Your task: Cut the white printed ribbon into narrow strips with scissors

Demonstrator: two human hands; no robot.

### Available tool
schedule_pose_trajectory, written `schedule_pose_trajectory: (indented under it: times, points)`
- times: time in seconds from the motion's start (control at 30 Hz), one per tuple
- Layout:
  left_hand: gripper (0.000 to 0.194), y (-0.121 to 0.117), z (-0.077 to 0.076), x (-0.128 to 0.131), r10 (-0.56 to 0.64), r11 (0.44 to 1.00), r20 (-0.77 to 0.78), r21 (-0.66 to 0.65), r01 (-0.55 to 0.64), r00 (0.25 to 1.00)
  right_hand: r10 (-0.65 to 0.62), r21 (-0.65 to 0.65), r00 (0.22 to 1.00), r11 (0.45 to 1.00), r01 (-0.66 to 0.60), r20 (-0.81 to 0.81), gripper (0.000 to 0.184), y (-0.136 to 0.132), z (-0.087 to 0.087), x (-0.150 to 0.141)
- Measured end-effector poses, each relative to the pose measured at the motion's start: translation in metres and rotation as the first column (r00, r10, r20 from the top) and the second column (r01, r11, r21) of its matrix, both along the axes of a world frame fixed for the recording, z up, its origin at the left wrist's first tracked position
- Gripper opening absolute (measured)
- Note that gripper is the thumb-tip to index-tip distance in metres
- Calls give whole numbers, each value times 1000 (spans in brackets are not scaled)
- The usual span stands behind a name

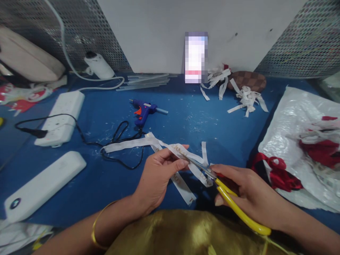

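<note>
The left hand (156, 175) pinches white ribbon (127, 144) between thumb and fingers, above the blue surface (106, 102) — the right hand (248, 189) grips yellow-handled scissors (235, 207), blades over the ribbon. Beyond the left hand lies a glue gun (145, 110).

Lower centre: your left hand (156, 175) pinches printed white ribbon (176, 149); your right hand (249, 186) holds yellow-handled scissors (230, 202), blades at the ribbon. Left of centre: blue glue gun (145, 111). Upper centre: lit phone (196, 58).
</note>
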State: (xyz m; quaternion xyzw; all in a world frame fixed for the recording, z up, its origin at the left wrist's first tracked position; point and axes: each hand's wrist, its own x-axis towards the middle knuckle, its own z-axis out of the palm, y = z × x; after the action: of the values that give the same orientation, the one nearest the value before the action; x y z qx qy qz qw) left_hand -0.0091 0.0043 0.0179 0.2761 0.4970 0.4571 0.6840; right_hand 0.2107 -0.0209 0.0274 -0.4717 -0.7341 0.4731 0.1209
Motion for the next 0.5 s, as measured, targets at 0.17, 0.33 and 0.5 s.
schedule_pose_trajectory:
  times: [0.17, 0.33, 0.5]
  points:
    - [25, 0, 1, 0, 6, 1000, -23, -6, -6, 1000, 14, -5, 1000, 1000, -14, -12, 22, 1, 2, 0]
    - [27, -1, 1, 1, -31, 999, -30, -38, 29, 999, 3, -10, 1000, 1000, -2, 23, 27, 0, 1, 2]
    - [28, -2, 0, 0, -93, 994, -32, -53, 91, 995, 3, -18, 1000, 1000, -3, 14, 25, 0, 0, 1]
